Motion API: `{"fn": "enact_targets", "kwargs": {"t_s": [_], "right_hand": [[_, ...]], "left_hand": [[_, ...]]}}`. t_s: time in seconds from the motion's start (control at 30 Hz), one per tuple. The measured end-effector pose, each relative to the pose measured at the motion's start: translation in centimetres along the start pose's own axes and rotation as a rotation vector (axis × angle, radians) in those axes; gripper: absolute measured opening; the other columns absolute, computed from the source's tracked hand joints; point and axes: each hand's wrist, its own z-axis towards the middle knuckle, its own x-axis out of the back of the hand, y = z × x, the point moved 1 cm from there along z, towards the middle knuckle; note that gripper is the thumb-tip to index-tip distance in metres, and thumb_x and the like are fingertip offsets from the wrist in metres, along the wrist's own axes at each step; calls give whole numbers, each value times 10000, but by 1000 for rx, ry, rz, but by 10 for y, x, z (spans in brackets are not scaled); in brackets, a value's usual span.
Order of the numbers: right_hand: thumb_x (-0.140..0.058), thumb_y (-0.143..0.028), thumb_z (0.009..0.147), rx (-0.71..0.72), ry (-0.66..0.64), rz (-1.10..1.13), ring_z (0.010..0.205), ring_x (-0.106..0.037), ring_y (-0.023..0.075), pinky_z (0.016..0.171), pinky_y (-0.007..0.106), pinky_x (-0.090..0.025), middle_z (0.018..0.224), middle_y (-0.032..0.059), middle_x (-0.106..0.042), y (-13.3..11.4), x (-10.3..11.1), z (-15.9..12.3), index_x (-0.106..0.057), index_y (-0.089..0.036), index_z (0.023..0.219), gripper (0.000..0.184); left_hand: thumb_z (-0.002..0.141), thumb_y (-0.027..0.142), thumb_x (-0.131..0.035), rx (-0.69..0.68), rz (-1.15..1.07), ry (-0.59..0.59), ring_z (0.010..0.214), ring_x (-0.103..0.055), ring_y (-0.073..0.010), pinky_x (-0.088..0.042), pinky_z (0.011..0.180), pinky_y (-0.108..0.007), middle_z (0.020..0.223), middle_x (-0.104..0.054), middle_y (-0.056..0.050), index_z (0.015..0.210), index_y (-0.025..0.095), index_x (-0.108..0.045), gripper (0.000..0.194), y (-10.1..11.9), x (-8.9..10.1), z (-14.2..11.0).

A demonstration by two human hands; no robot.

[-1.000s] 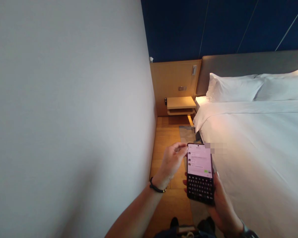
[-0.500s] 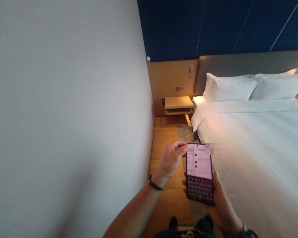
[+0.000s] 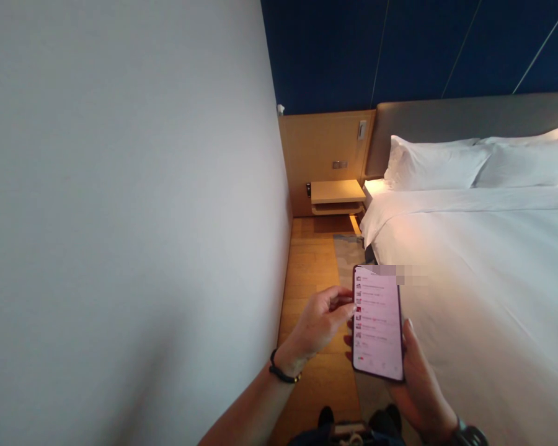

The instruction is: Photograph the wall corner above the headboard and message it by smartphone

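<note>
Well — right hand [image 3: 421, 385] cradles lit phone [image 3: 377, 325].

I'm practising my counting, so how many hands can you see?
2: the left grip is at the left edge of the phone; the right grip holds it on the right side, partly hidden behind it.

Warm light is glowing on the nightstand [image 3: 337, 191] and bedding [image 3: 474, 260], while a soft shadow [image 3: 153, 356] is darkening the wall [image 3: 134, 186]. Text on the phone [image 3: 379, 328] is blurring, and pixel blocks [image 3: 400, 274] are masking one corner
</note>
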Motion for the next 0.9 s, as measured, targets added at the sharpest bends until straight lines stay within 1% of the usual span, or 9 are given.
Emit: {"fn": "enact_targets", "kwargs": {"t_s": [0.1, 0.2, 0.37, 0.43, 0.5, 0.6, 0.7, 0.83, 0.9], "right_hand": [[-561, -724, 794, -8, 16, -13, 999, -676, 337, 901, 506, -526, 1131, 181, -694, -1, -1, 2, -678, -197, 1162, 653], [-556, -721, 800, 4, 36, -32, 989, -681, 324, 894, 488, -533, 1138, 163, -695, 0, 0, 3, -686, -209, 1149, 634], [-529, -687, 840, 12, 19, -20, 1016, -672, 327, 892, 500, -538, 1191, 148, -675, 3, -3, 8, -655, -234, 1200, 592], [-519, -675, 853, 2, 11, -4, 1017, -670, 330, 886, 501, -541, 1197, 148, -673, 3, -5, 9, -629, -238, 1236, 591], [-501, -674, 862, -11, -7, 2, 1030, -664, 340, 879, 500, -544, 1220, 150, -660, 2, -7, 11, -598, -236, 1275, 610], [-449, -673, 888, -11, -49, -14, 1040, -659, 342, 852, 485, -554, 1254, 155, -640, 0, -13, 13, -534, -231, 1345, 641], [-443, -671, 892, -12, -55, -3, 1044, -658, 325, 845, 459, -556, 1254, 159, -638, 0, -18, 18, -517, -214, 1357, 656], [-504, -683, 859, -31, 20, 4, 1014, -669, 321, 889, 486, -534, 1195, 154, -672, 2, -19, 27, -549, -207, 1324, 668], [-533, -683, 842, -56, 35, 17, 1026, -665, 320, 926, 489, -516, 1200, 147, -671, 2, -16, 32, -569, -216, 1306, 659]], "left_hand": [[786, 216, -640, 40, 5, -24, 947, -659, -217, -494, 834, -313, 1034, -709, -132, 1027, 86, -637, 274, -4, 2, -3], [782, 221, -640, 58, 22, -41, 966, -659, -233, -496, 848, -331, 1034, -707, -129, 1025, 94, -644, 274, -7, 4, -5], [754, 205, -637, 62, 122, -31, 803, -654, -192, -491, 689, -279, 935, -710, -98, 996, 103, -652, 264, -13, 7, -2], [760, 216, -627, 48, 151, 13, 752, -637, -174, -478, 651, -264, 876, -702, -85, 945, 99, -654, 221, -13, 9, 3], [810, 277, -593, 1, 152, 102, 738, -623, -163, -477, 658, -262, 832, -691, -79, 881, 97, -651, 202, -11, 11, 10], [890, 374, -503, -81, 115, 201, 737, -611, -151, -483, 694, -265, 825, -681, -78, 845, 101, -643, 310, -6, 17, 17], [878, 366, -534, -65, 104, 155, 767, -613, -151, -479, 712, -261, 857, -683, -80, 891, 98, -641, 288, -2, 23, 17], [789, 292, -632, -5, 83, 34, 825, -635, -178, -489, 742, -283, 930, -692, -102, 982, 94, -616, 277, -4, 27, 14], [753, 249, -648, 2, 96, 10, 834, -641, -184, -492, 753, -291, 956, -694, -106, 1006, 95, -614, 298, -8, 28, 17]]}}
